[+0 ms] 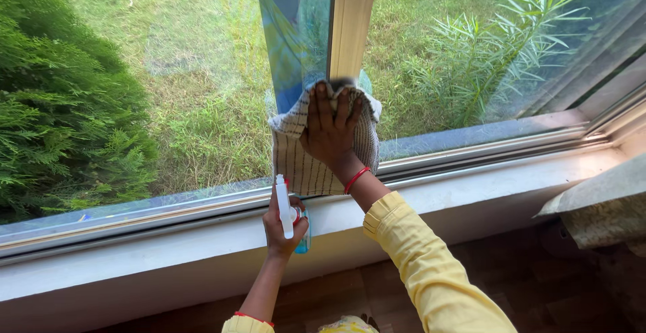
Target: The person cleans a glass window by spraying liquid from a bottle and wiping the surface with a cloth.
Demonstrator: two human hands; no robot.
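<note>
Pressing a soft, floppy striped cloth [309, 161] flat against the window's upright frame post [351, 23] with fingers spread, the right hand [330, 131] works just above the sill [471, 191], while the left hand [282, 222], fist wrapped tight, grips a light, slick-looking spray bottle [288, 208] by its neck.

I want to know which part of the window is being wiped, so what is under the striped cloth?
The right hand presses the striped cloth against the foot of the pale frame post and the glass beside it. The post's base and the rail beneath are covered.
</note>
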